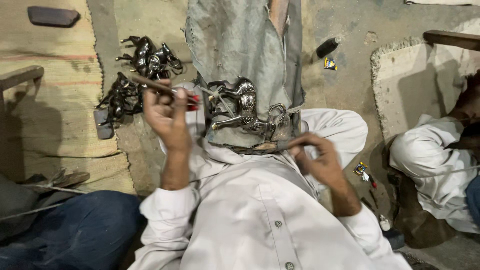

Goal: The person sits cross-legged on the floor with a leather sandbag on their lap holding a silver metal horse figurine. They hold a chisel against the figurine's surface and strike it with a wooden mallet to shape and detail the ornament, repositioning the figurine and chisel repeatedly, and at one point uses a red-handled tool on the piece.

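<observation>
At the far left edge of the floor I see a woven mat (55, 100) with a dark flat stone (53, 16) near its top corner. Just right of the mat, on bare floor, lies a heap of dark metal horse figures (137, 75), touching one another. My left hand (167, 117) is raised in front of that heap, fingers curled tight around a thin wooden-handled tool (160, 86) with a red part near the knuckles; the hand hides part of the lower figures. Right of it, in the middle, a shiny metal horse (245, 110) lies on its side on a grey worn cloth (240, 40) draped over my knee, close to the cloth's near edge. My right hand (320, 160) sits just right of the horse, fingers pinched narrow on a small dark tool (282, 145) whose tip lies at the horse's lower edge. Beyond the cloth's right edge a dark small bottle (327, 47) and a little yellow-blue wrapper (329, 63) lie on the floor. At the far right another person's white-clad knee (425, 155) rests beside a pale rug (425, 80).
</observation>
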`<state>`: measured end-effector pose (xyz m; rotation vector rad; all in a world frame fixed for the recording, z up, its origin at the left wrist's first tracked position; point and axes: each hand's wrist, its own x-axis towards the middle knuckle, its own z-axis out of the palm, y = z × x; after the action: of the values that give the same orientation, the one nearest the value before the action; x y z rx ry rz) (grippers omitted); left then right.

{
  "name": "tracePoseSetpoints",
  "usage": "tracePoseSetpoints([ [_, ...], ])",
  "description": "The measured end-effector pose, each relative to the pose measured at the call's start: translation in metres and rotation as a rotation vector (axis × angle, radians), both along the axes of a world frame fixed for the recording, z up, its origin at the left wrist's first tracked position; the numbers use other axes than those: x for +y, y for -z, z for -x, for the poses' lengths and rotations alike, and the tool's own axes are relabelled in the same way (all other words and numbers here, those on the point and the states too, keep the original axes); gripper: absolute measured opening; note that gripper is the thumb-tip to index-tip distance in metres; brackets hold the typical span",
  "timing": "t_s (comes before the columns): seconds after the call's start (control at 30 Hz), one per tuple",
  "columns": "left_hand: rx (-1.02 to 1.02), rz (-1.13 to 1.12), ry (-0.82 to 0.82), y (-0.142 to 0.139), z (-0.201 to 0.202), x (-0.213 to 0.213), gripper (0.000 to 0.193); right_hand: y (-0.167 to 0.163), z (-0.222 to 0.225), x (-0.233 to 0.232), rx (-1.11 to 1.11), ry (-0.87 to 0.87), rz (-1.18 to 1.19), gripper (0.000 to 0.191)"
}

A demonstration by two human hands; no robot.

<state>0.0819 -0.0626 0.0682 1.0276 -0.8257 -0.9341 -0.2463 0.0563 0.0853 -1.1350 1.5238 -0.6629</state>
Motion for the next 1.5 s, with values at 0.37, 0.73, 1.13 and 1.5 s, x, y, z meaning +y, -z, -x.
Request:
tracePoseSetpoints([
  [0.37,0.027,0.143,0.020,-0.059,0.012,0.016,0.019,-0.065,-0.128,-0.039,-0.041,-0.698,0.520,0.026],
  [0.73,-0.827,-0.105,0.672,0.050,0.002,-0.077,0.037,-0.039,-0.065,-0.030,0.329,0.106,0.799,0.086],
  [1.13,0.429,-0.653,0.090,0.007,0.018,-0.117,0.040,-0.036,-0.065,-0.048,0.395,-0.076,0.772,0.090],
  [1.5,-0.190,-0.193,0.349,0.042,-0.017,-0.023,0.029,0.003,-0.044,-0.066,0.236,-0.075,0.558,0.036],
])
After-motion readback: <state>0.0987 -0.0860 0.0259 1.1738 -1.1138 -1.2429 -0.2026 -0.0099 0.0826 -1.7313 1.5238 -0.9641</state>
